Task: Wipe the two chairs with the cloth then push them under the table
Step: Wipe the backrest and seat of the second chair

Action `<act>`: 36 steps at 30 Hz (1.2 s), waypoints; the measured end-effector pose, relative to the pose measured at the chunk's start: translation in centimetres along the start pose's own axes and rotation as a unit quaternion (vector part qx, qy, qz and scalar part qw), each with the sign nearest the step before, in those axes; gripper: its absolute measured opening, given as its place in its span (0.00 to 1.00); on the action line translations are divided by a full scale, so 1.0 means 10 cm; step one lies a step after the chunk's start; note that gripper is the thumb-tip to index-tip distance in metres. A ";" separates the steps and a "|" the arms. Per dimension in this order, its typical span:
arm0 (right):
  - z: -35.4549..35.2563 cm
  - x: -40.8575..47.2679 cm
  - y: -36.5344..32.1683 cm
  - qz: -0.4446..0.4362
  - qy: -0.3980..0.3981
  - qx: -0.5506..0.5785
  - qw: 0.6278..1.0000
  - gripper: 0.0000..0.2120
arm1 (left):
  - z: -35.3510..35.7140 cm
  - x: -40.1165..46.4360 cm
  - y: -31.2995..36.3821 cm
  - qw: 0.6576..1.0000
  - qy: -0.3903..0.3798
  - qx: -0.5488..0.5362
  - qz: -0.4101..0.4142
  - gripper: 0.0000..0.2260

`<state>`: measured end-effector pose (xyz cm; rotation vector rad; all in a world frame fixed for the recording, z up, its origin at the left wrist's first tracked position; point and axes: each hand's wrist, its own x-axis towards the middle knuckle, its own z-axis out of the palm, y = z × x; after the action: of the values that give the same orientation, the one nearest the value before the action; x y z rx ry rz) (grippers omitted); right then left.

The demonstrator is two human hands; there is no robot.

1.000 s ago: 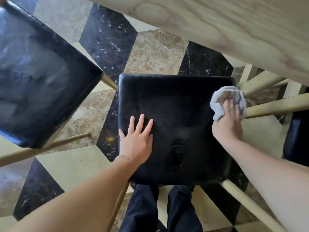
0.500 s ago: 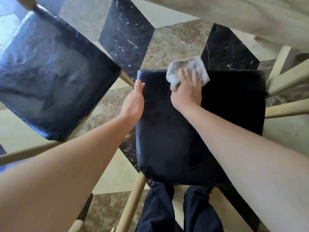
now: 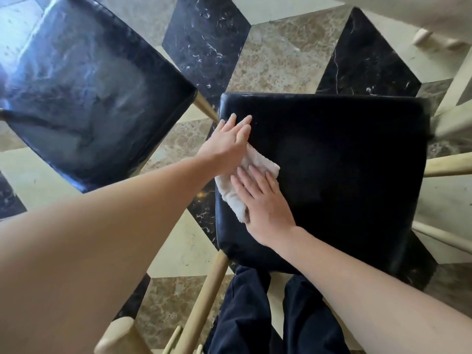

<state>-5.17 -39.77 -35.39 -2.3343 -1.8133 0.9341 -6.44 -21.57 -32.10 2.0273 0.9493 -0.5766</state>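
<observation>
Cloth [image 3: 258,166] lies crumpled on the near-left part of the right chair's black seat [image 3: 344,175], close to the seat's left edge. Your right hand [image 3: 263,200] lies flat on it with the fingers straight and spread, pressing, not pinching. Your left hand [image 3: 227,144] rests on the same seat just beyond the cloth, near the far-left corner, also with straight fingers, gripping nothing.

Handling, as judged: the cloth looks soft, light and limp, so it will bunch under the palm and slide easily over the glossy upholstery. Keep the palm over its middle; a pinch at one edge would only drag a tail. The seat pad looks smooth and slightly yielding. The chair itself looks stiff, with pale wooden legs [image 3: 204,302], and probably of moderate weight. For the push, take hold at the seat's near edge or at the frame, not at the cushion top, where the hand may slip.

Orientation: the cloth's long axis runs from near-left to far-right across the seat. The right seat sits roughly square to you, with its far edge toward the table [image 3: 434,11], whose underside shows at the top right. The left chair's seat [image 3: 84,93] is turned at an angle, one corner near the right seat, apart from it. Neither chair is under the table yet.
</observation>
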 end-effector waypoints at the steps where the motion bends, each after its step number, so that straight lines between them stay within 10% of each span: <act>1: 0.06 -0.12 -0.03 -0.015 -0.013 -0.010 1.000 0.42 | 0.03 0.02 -0.02 1.000 -0.012 0.025 0.003 0.24; 20: 0.32 -1.49 0.39 -0.261 -0.285 -0.184 0.904 0.29 | 0.69 -0.02 -0.32 0.943 0.160 0.269 0.112 0.26; 36: -0.39 -0.28 1.02 -0.343 -0.059 -0.231 0.909 0.23 | 1.04 0.15 -0.58 0.914 0.270 0.264 0.151 0.26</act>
<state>5.16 -44.21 -34.86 -1.5645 -2.8622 0.5850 -10.75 -27.18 -41.75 2.8490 0.8040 -0.0903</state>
